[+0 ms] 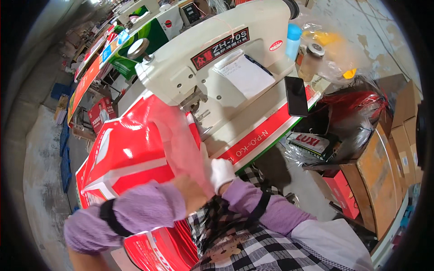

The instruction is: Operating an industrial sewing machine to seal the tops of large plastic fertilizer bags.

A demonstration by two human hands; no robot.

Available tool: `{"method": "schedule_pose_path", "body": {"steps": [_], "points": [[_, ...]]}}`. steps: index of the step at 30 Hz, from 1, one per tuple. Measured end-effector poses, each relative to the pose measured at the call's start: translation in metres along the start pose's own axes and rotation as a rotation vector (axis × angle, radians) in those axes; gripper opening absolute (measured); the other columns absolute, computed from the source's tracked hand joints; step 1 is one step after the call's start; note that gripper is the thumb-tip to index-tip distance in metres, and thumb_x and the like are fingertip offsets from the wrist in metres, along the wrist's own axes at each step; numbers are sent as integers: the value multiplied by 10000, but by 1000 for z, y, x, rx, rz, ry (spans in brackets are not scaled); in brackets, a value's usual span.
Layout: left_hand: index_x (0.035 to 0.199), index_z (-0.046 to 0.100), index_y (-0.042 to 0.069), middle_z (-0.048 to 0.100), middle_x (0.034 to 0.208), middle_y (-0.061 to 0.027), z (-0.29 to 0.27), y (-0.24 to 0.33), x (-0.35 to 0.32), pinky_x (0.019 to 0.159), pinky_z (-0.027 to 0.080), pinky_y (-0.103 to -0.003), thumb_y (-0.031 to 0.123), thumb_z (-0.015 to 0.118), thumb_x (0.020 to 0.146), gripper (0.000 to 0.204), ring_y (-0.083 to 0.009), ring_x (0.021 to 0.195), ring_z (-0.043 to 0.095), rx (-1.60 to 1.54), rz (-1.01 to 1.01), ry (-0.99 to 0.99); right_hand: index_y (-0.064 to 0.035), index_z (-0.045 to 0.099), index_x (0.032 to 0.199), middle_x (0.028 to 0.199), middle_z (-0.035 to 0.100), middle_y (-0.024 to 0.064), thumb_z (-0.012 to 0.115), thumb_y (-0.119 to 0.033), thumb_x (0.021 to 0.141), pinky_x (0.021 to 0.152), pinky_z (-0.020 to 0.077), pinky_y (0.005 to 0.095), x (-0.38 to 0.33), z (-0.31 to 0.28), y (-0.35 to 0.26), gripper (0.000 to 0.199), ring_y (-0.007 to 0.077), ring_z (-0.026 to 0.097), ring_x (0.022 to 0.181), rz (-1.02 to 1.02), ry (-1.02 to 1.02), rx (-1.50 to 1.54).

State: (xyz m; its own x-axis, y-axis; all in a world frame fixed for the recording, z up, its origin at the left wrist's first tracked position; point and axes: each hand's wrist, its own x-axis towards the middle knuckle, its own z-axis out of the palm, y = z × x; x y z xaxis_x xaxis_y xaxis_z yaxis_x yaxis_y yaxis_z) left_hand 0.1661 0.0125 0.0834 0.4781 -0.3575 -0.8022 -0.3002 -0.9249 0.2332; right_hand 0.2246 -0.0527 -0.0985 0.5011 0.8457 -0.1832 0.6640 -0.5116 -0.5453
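Note:
A glossy red-and-white printed bag point(131, 151) lies across the left side of the sewing machine point(174, 67). One blurred red fold of it rises beside the needle area. My right hand point(221, 173), in a white glove, is closed at that fold's right edge, just below the machine's bed. Beside it, on the left, my left hand point(192, 192) crosses in front of the red fold; motion smears it and its fingers cannot be made out. Purple sleeves cover both forearms. More red printed bags point(160, 250) are stacked by my lap.
A notepad point(248, 77) with a pen rests on the machine bed. Along the right end stand a black phone point(296, 96), a blue bottle point(293, 41) and a jar point(311, 62). Cardboard boxes point(373, 174) and plastic-wrapped bundles crowd the right. Further machines point(135, 11) stand behind.

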Motion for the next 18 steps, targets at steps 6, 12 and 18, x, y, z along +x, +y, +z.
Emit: {"method": "schedule_pose_path", "body": {"steps": [6,12,18], "points": [[881,689,69,670,899,-117,-16,-18,-4,745,528,-397,260,610,806,220,-299,841,650,-181,138,169,-31,676,838,771,678,161,593,-254,772,656,530,429,80,-18,-26,247,322,671,714,-171,25,37],[848,701,57,672,869,-121,-45,-56,-22,709,508,-369,300,610,836,260,-268,785,651,-334,27,310,-8,642,1025,805,685,166,565,-221,804,656,535,422,102,17,15,316,313,678,724,-104,76,-42],[620,655,96,579,516,-89,55,86,22,433,472,-411,257,640,683,173,-248,525,634,-42,-358,359,17,546,1257,923,684,205,527,-192,837,704,538,419,66,-35,-33,469,321,683,801,51,43,128]]}}
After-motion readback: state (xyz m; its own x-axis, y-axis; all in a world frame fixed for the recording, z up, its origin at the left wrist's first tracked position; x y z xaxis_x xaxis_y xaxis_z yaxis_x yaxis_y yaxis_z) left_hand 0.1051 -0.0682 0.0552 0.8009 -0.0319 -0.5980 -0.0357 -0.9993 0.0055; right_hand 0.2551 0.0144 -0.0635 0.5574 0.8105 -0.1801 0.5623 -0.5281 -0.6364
